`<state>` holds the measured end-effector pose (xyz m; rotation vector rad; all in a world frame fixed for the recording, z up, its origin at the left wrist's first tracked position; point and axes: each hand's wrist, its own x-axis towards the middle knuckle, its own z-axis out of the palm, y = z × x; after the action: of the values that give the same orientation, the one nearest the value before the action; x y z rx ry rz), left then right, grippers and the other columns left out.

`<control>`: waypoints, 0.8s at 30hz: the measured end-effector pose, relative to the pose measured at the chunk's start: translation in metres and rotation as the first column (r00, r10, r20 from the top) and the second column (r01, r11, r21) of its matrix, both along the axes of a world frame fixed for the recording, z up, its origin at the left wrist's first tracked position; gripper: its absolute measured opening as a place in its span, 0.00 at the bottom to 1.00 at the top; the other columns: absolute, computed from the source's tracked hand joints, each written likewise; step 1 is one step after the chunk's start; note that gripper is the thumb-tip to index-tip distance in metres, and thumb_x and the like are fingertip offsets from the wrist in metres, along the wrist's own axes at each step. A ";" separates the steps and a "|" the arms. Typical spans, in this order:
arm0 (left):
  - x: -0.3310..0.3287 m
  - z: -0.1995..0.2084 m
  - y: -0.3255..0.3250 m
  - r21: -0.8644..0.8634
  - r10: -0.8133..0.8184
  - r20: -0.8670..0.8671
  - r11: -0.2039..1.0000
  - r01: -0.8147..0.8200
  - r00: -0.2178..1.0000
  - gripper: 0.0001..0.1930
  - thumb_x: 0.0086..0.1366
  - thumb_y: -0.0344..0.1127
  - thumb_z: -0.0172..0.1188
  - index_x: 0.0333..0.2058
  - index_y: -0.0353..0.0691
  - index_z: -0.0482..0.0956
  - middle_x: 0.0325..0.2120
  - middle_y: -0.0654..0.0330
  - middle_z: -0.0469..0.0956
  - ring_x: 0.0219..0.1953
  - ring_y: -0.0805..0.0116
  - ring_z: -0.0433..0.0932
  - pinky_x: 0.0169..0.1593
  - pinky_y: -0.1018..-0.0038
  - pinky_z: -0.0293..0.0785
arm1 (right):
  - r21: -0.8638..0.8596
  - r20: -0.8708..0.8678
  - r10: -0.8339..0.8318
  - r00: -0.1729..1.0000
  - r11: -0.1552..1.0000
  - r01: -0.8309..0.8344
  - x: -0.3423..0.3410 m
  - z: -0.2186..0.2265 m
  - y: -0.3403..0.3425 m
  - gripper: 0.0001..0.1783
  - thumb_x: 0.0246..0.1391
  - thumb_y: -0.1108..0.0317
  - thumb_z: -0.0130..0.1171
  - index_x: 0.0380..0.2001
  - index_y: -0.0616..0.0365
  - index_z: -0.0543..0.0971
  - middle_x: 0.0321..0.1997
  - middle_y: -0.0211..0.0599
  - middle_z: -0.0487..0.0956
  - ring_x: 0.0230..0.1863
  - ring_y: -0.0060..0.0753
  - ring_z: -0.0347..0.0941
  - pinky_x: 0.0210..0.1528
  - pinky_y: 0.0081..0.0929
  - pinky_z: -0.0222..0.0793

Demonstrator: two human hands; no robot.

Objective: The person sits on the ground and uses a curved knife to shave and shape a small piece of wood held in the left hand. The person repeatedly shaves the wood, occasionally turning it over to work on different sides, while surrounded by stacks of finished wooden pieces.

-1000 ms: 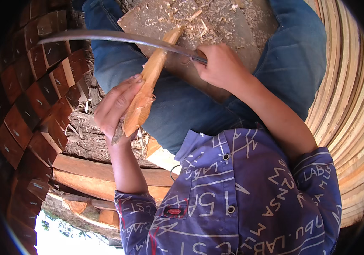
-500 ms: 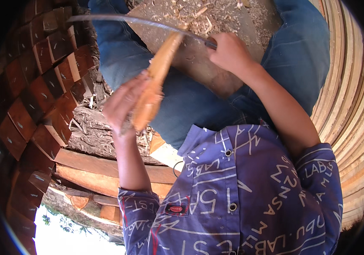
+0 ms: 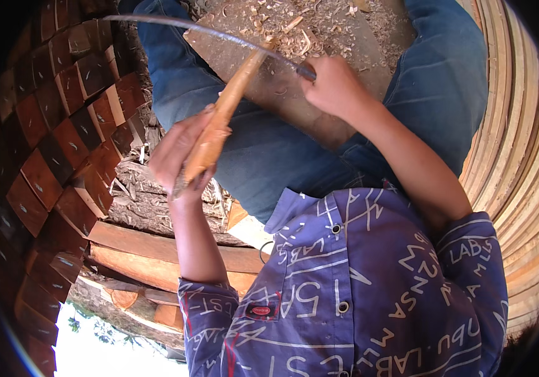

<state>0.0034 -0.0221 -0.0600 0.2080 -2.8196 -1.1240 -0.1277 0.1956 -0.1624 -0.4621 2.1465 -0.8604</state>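
Above a lap in blue jeans (image 3: 269,157), 2 hands at work on a piece of wood. Left hand (image 3: 178,154) wrapped tight around the lower end of a tapered orange-brown wooden stick (image 3: 222,122), fingers curled over it, stick tilted up and to the right. Right hand (image 3: 332,85) fisted around the handle of a long curved blade (image 3: 206,28), blade sweeping left in an arc and meeting the upper tip of the stick. Under the blade, a flat wooden block (image 3: 282,81) serving as worktop between the knees, its far edge littered with pale wood shavings (image 3: 301,25). Left of the lap, stacked reddish-brown wood blocks (image 3: 62,138) rising in rows like bricks. Near the left knee, rough split logs (image 3: 156,251) lying on the ground, bark and chips among them. Right of the lap, a tall pile of thin pale wooden strips (image 3: 521,188), curving with the lens. Near the lower edge, a purple patterned shirt (image 3: 357,301) with white lettering.
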 end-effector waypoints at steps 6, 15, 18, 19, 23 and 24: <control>0.000 -0.001 -0.003 0.054 0.017 -0.031 0.998 -0.016 0.999 0.16 0.57 0.36 0.66 0.43 0.33 0.83 0.35 0.49 0.84 0.38 0.58 0.85 0.42 0.71 0.81 | 0.011 -0.181 0.066 0.981 0.998 -0.065 0.002 -0.010 0.001 0.10 0.47 0.66 0.60 0.28 0.62 0.80 0.25 0.54 0.79 0.31 0.59 0.78 0.37 0.48 0.73; -0.002 -0.001 -0.001 -0.027 0.025 0.007 0.999 -0.025 1.000 0.18 0.57 0.39 0.68 0.41 0.31 0.83 0.34 0.48 0.83 0.36 0.57 0.85 0.40 0.70 0.82 | 0.017 -0.129 0.125 0.984 0.992 -0.124 -0.001 0.005 -0.002 0.12 0.45 0.66 0.60 0.31 0.63 0.81 0.29 0.57 0.80 0.34 0.58 0.78 0.40 0.48 0.73; -0.001 -0.003 -0.003 -0.002 -0.031 -0.046 1.000 0.031 0.998 0.18 0.56 0.37 0.67 0.41 0.31 0.83 0.35 0.47 0.83 0.37 0.56 0.85 0.41 0.69 0.81 | 0.116 -0.113 0.085 0.990 0.991 -0.072 -0.010 -0.017 0.007 0.12 0.45 0.66 0.60 0.32 0.63 0.81 0.28 0.58 0.79 0.33 0.58 0.78 0.41 0.47 0.73; -0.002 0.000 0.002 -0.007 -0.035 -0.028 0.999 0.035 0.999 0.18 0.56 0.38 0.66 0.42 0.31 0.83 0.35 0.47 0.83 0.38 0.56 0.85 0.41 0.69 0.81 | 0.124 -0.076 0.072 0.995 0.990 -0.062 -0.010 -0.013 0.006 0.12 0.44 0.66 0.60 0.32 0.63 0.81 0.28 0.57 0.79 0.33 0.58 0.78 0.41 0.47 0.73; -0.005 0.001 -0.002 -0.018 0.049 0.021 0.999 -0.049 0.999 0.19 0.58 0.41 0.65 0.42 0.32 0.83 0.36 0.47 0.83 0.38 0.57 0.85 0.41 0.70 0.81 | 0.017 -0.133 0.114 0.984 0.993 -0.113 -0.008 0.008 -0.004 0.11 0.44 0.67 0.60 0.30 0.63 0.81 0.28 0.56 0.80 0.32 0.58 0.78 0.39 0.46 0.74; -0.006 -0.001 -0.002 -0.018 0.046 0.013 0.999 -0.045 0.999 0.18 0.58 0.41 0.65 0.42 0.32 0.83 0.36 0.48 0.83 0.38 0.57 0.85 0.41 0.70 0.81 | -0.010 -0.179 0.143 0.973 0.989 -0.147 -0.007 0.009 -0.006 0.11 0.44 0.68 0.60 0.30 0.63 0.81 0.27 0.56 0.79 0.31 0.58 0.78 0.39 0.46 0.74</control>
<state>-0.0021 -0.0246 -0.0611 0.2777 -2.8201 -1.0921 -0.1342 0.1900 -0.1534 -0.7227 2.2338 -0.7872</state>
